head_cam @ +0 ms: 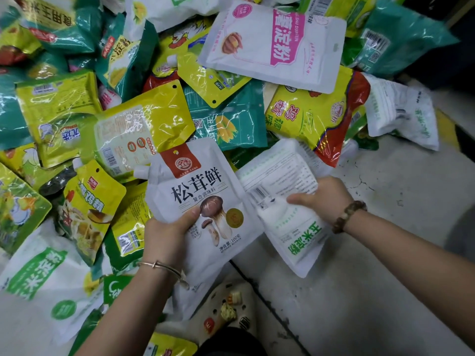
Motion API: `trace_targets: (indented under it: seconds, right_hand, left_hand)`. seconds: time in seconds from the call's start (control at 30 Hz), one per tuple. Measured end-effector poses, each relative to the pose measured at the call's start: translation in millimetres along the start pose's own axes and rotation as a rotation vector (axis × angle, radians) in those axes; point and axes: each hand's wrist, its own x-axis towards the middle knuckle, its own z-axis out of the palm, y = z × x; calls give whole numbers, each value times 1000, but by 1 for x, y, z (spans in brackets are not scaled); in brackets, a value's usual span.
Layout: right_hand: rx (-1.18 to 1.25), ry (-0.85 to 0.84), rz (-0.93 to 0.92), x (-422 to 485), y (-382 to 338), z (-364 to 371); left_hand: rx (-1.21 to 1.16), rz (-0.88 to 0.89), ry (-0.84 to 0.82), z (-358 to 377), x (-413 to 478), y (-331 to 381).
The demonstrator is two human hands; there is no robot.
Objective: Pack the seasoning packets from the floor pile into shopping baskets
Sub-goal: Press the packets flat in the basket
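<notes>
The left hand (pixel 167 232) gripped a white spouted plastic pouch printed with brown mushrooms (pixel 203 201) by its lower left corner. The thumb was curled over the front and the fingers were hidden behind. Touching the right edge of that mushroom pouch, the right hand (pixel 321 199) pinched a white plastic pouch with green lettering (pixel 290 219) near its middle, thumb on top and the rest underneath. Both were lifted clear of the grey concrete floor (pixel 385 201).

The pile of glossy seasoning packets (pixel 115 111) spread above and to the left of the mushroom pouch. No shopping basket was in view, so the drop spot could not be judged.

To do this step well, each slick film pouch probably wanted a deeper hold than a corner pinch before travelling. The two should be kept flat and laid in side by side, with the spout kept from snagging its neighbours.

The mushroom pouch read 松茸鲜, with 复合调味料 beneath and 净含量:100克 near the bottom, under a red-brown tab with a round emblem. The green lettering read 玉米淀粉. Well above the mushroom pouch, a large white pouch with a pink band (pixel 272 44) showed 淀粉. Up and to the right, a yellow foil packet with a red edge (pixel 316 116) appeared to carry 鸡精, upside down. Smaller print was unreadable.
</notes>
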Motion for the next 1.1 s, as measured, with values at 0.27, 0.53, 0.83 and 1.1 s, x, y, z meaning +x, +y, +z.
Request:
trace_targets:
  seconds: [0.27,0.53,0.83,1.1]
  right_hand:
    - [212,360,-31,-38,5,-50]
    - [360,557,-61,-61,-22,-88]
    - [272,577,-217,-123,-57,-176]
    - [605,642,-321,-187,-48,-255]
  left_hand:
    - [-19,97,-241,34,-19,23]
    - [-68,234,-364,62,-26,75]
    - [-182,414,-595,90,-61,140]
    - [-262,558,-869,141,-123,203]
